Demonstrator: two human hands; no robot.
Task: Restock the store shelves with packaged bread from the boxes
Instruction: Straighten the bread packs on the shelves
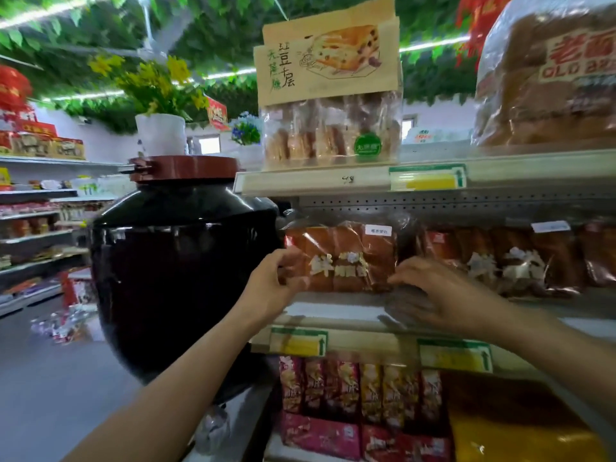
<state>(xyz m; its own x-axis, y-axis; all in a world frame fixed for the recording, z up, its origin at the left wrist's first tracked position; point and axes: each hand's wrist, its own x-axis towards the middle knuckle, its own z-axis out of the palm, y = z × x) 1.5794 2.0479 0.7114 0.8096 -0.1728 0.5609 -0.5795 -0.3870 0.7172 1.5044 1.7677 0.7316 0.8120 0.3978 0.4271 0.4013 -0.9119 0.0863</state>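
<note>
A clear-wrapped brown bread loaf (pixel 343 258) with white lettering sits at the left end of the middle shelf (pixel 333 310). My left hand (pixel 273 281) grips its left end, fingers curled round the wrapper. My right hand (pixel 430 291) pinches the loaf's lower right corner, palm down over the shelf. More wrapped loaves (pixel 500 258) of the same kind stand to the right on that shelf.
A large black glazed jar (pixel 180 271) with a red lid stands just left of the shelving. The top shelf holds a paper-topped bread bag (pixel 330 105) and a big bread bag (pixel 550 78). Below are red snack packs (pixel 360 395). An aisle lies to the left.
</note>
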